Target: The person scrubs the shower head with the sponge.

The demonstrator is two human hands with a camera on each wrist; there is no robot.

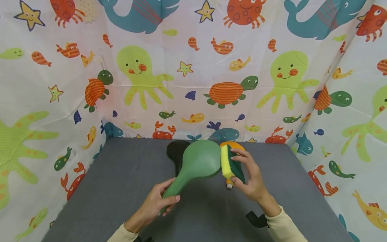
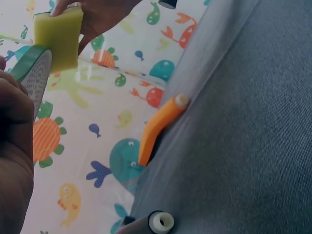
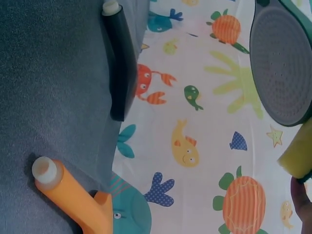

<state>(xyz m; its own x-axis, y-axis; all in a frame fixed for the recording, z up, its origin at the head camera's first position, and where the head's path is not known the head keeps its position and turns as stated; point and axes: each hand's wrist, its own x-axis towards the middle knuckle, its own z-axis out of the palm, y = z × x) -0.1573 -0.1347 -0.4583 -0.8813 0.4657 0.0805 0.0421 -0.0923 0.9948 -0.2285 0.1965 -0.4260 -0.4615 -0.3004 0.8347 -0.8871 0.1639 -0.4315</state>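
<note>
My left hand [image 1: 155, 203] grips the handle of a green handheld shower head [image 1: 201, 158], raised above the table with its smooth back toward the head camera. The grey nozzle face [image 3: 280, 58] shows in the right wrist view. My right hand [image 1: 251, 178] holds a yellow sponge [image 1: 225, 161] with a dark green scouring side between thumb and fingers. In the left wrist view the sponge's yellow side [image 2: 58, 36] meets the rim of the shower head [image 2: 34, 66]. The fingers of the left hand [image 2: 14, 146] are partly cut off there.
On the grey table [image 1: 136, 161] lie a black shower head [image 1: 175, 153] and an orange one [image 1: 239, 146], partly hidden behind the held things. Their handles point toward the person. Cloth walls [image 1: 181, 111] printed with sea animals stand at the back and both sides.
</note>
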